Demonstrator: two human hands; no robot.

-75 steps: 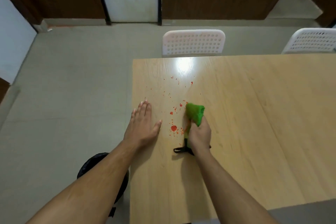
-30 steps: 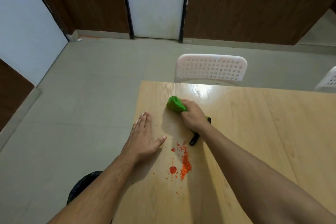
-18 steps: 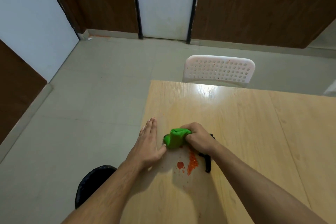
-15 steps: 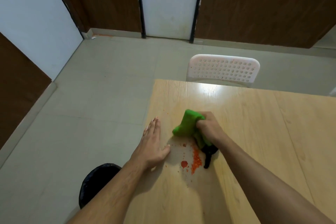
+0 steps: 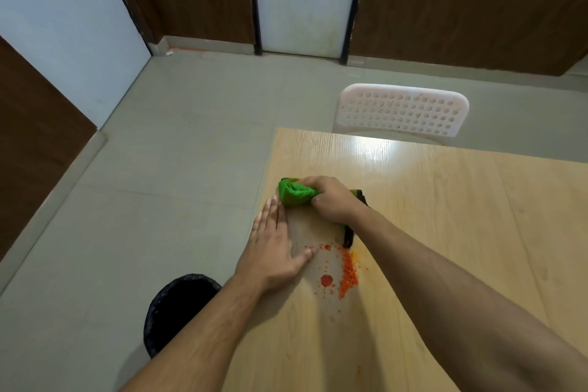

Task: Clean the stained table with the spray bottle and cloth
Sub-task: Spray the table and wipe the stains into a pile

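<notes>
Nearest, both forearms reach in over the wooden surface (image 5: 445,232). Left of its near edge, a black-lined bin (image 5: 178,309) stands on the floor. Red-orange stain (image 5: 345,274) lies on the surface between the arms, a round blob beside a streak of crumbs. Just beyond it, the left hand (image 5: 273,248) rests flat at the surface's left edge, fingers straight and together, thumb spread toward the stain. Farther on, the right hand (image 5: 334,200) grips a bunched green cloth (image 5: 294,192), fingers curled round it, pressing it to the surface just past the left fingertips. A dark trailing part shows behind the wrist. Beyond stands a white perforated chair (image 5: 401,110).
</notes>
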